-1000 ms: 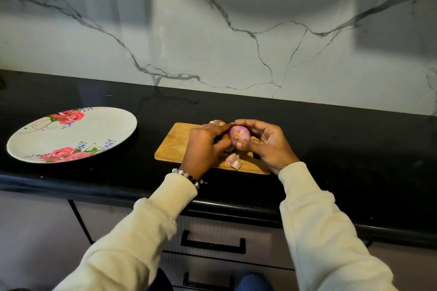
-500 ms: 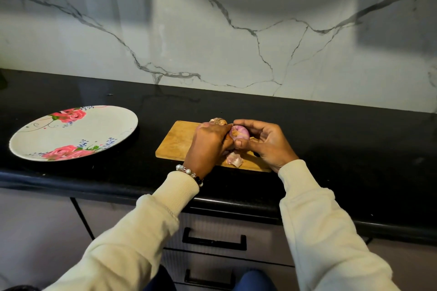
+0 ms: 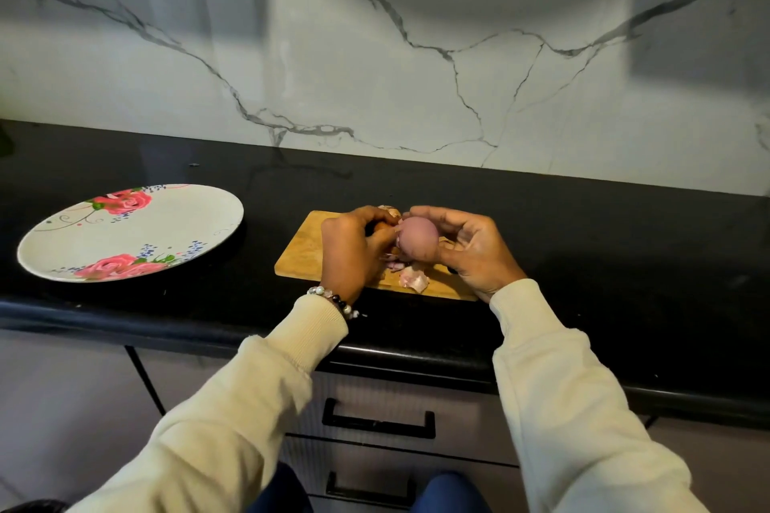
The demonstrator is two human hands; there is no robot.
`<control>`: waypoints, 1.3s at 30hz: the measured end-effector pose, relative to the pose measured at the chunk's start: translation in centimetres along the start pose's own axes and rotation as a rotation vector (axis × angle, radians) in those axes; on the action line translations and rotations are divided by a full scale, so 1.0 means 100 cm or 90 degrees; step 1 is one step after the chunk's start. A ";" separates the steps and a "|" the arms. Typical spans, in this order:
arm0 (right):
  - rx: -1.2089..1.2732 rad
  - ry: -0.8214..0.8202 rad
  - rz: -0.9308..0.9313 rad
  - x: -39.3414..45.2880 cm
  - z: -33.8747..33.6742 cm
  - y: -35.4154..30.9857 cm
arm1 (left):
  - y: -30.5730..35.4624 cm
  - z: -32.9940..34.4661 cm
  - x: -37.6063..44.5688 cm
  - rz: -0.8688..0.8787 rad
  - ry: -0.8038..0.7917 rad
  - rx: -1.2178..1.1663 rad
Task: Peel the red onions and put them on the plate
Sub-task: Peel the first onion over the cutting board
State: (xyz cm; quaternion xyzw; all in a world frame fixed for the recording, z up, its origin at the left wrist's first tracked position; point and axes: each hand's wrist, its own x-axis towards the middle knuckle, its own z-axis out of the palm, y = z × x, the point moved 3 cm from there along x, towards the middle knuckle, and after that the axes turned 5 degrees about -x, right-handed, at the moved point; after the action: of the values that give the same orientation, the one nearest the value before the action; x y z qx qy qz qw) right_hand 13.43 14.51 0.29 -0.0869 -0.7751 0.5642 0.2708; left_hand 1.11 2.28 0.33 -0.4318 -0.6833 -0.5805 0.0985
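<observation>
I hold the red onion (image 3: 418, 237) just above the cutting board (image 3: 306, 250), cupped in my right hand (image 3: 471, 250), fingers curled round it. My left hand (image 3: 354, 250) pinches at its skin on the near side. Best to pull the skin off in broad strips, turning the onion slowly. The plate (image 3: 125, 233) sits well left, holding nothing yet

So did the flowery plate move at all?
No. The plate keeps the same gap to the left of the cutting board on the counter. Its tiny shift in the picture is just the camera moving.
</observation>
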 end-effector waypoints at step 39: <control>0.215 -0.061 -0.058 0.002 0.001 -0.002 | -0.003 0.002 0.001 -0.148 -0.027 -0.340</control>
State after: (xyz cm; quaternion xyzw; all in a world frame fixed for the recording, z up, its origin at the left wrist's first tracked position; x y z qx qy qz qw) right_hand 13.23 14.48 0.49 0.0223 -0.6843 0.6772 0.2694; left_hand 0.95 2.51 0.10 -0.3730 -0.5532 -0.7382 -0.1000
